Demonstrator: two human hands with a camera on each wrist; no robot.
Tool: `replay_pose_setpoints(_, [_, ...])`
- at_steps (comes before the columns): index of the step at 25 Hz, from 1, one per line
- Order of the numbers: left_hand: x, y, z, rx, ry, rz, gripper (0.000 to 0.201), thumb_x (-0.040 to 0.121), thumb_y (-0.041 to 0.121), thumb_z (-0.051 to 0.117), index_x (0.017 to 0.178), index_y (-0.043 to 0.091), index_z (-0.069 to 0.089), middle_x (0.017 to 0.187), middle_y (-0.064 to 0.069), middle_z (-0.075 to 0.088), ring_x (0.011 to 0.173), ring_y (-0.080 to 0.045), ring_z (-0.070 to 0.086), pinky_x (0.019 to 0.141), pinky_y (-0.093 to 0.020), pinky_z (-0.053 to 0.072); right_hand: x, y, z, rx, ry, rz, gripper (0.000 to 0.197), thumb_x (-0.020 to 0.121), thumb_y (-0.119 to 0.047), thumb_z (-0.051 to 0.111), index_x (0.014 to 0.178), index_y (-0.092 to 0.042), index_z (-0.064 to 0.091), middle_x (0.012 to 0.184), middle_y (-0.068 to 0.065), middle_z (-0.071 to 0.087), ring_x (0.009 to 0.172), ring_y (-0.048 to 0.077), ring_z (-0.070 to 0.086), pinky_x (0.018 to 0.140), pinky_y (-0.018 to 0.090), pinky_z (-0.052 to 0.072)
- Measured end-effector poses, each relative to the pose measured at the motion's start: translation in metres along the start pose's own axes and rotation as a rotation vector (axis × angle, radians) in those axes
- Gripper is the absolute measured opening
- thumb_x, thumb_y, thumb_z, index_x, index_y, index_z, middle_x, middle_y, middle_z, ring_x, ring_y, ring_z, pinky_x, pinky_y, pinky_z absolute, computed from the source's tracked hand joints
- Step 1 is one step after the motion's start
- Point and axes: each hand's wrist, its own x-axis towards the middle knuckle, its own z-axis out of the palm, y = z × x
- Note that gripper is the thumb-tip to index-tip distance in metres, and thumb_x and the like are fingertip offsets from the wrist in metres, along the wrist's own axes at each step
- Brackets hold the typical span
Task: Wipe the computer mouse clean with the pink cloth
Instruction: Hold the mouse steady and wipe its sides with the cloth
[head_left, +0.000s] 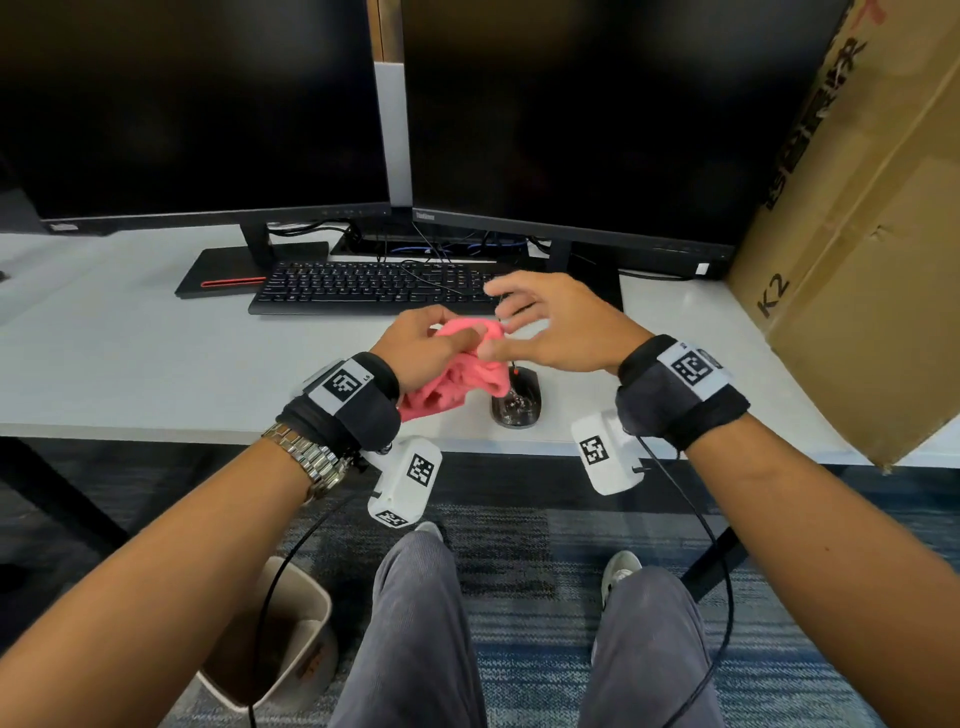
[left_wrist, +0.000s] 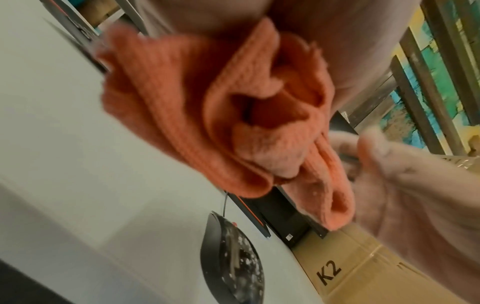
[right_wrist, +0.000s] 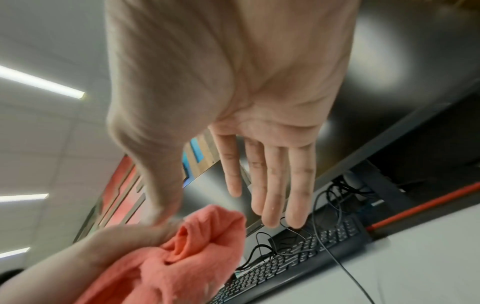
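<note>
The pink cloth (head_left: 451, 379) (left_wrist: 207, 115) (right_wrist: 182, 253) hangs bunched above the white desk, gripped in my left hand (head_left: 426, 345). My right hand (head_left: 540, 322) (right_wrist: 259, 164) hovers just right of it with fingers straight and spread; its thumb tip touches the cloth's top edge. The black wired computer mouse (head_left: 517, 397) (left_wrist: 231, 261) lies on the desk near the front edge, below both hands, its back speckled with whitish dirt. Neither hand touches the mouse.
A black keyboard (head_left: 374, 288) lies behind the hands, in front of two dark monitors (head_left: 571, 114). A large cardboard box (head_left: 857, 249) leans at the right. The mouse cable runs back toward the keyboard. A waste bin (head_left: 280, 639) stands on the floor at lower left.
</note>
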Motion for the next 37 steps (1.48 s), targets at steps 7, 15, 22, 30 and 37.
replay_pose_setpoints(7, [0.018, -0.013, -0.003, 0.223, 0.058, 0.025, 0.013, 0.091, 0.02, 0.056, 0.099, 0.01, 0.058, 0.09, -0.006, 0.066, 0.076, -0.022, 0.064, 0.077, -0.037, 0.058, -0.013, 0.05, 0.003, 0.093, 0.143, 0.128, 0.019, 0.085, -0.004, 0.076, 0.104, -0.005, 0.077, 0.101, 0.012, 0.076, 0.083, 0.015, 0.072, 0.082, 0.033, 0.06])
replay_pose_setpoints(15, [0.02, 0.001, 0.0, 0.14, 0.014, 0.032, 0.014, 0.091, 0.014, 0.059, 0.089, 0.016, 0.073, 0.082, -0.006, 0.076, 0.079, -0.028, 0.075, 0.074, -0.052, 0.058, -0.03, 0.076, 0.017, 0.663, 0.194, 0.256, 0.042, 0.082, 0.013, 0.071, 0.121, -0.002, 0.066, 0.111, 0.021, 0.074, 0.102, 0.025, 0.075, 0.096, 0.039, 0.058])
replay_pose_setpoints(22, [0.024, 0.005, 0.003, 0.146, 0.014, -0.073, 0.014, 0.079, 0.013, 0.071, 0.09, 0.012, 0.06, 0.053, 0.02, 0.067, 0.041, 0.004, 0.056, 0.038, -0.011, 0.043, -0.034, 0.072, 0.041, 0.164, 0.265, 0.421, 0.066, 0.06, -0.056, 0.089, 0.112, -0.02, 0.071, 0.094, -0.003, 0.074, 0.097, 0.019, 0.069, 0.089, 0.036, 0.055])
replay_pose_setpoints(30, [0.039, -0.004, 0.011, 0.276, 0.077, -0.067, 0.013, 0.086, 0.009, 0.053, 0.091, 0.018, 0.062, 0.062, 0.005, 0.061, 0.033, -0.002, 0.053, 0.031, -0.014, 0.041, -0.018, 0.066, 0.067, -0.147, -0.014, 0.352, 0.14, 0.049, -0.069, 0.087, 0.159, -0.02, 0.015, 0.159, 0.005, 0.037, 0.146, 0.026, 0.033, 0.117, 0.049, 0.035])
replay_pose_setpoints(37, [0.051, -0.001, 0.009, 0.176, -0.007, -0.226, 0.025, 0.072, 0.017, 0.082, 0.091, 0.012, 0.066, 0.064, -0.007, 0.071, 0.036, -0.012, 0.047, 0.037, -0.016, 0.039, 0.001, 0.076, 0.037, -0.064, -0.225, 0.319, 0.144, 0.057, -0.044, 0.095, 0.16, -0.028, -0.004, 0.16, 0.002, 0.039, 0.147, 0.022, 0.037, 0.116, 0.034, 0.03])
